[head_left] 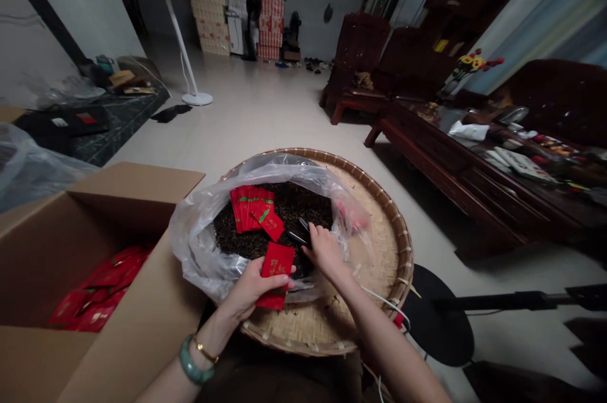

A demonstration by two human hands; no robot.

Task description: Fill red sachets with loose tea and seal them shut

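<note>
My left hand (256,286) is closed on a red packet (277,260) with gold lettering, thumb across its front. In my right hand (327,251) is a dark tool with two prongs (298,237), its tips over the dark loose tea leaves (303,200); whether it is tongs or scissors I cannot make out. The tea fills an open clear plastic bag (199,257). On the tea, left of the tool, lies a fanned row of red packets (244,208) with green bands, and one more packet (269,221) rests at an angle over them.
A round woven bamboo tray (379,245) carries the bag. At left stands an open cardboard box (156,295) with several red packets (102,286) inside. A black stand base (441,314) is on the floor at right. Beyond are a white fan (177,42) and a wooden table (422,143).
</note>
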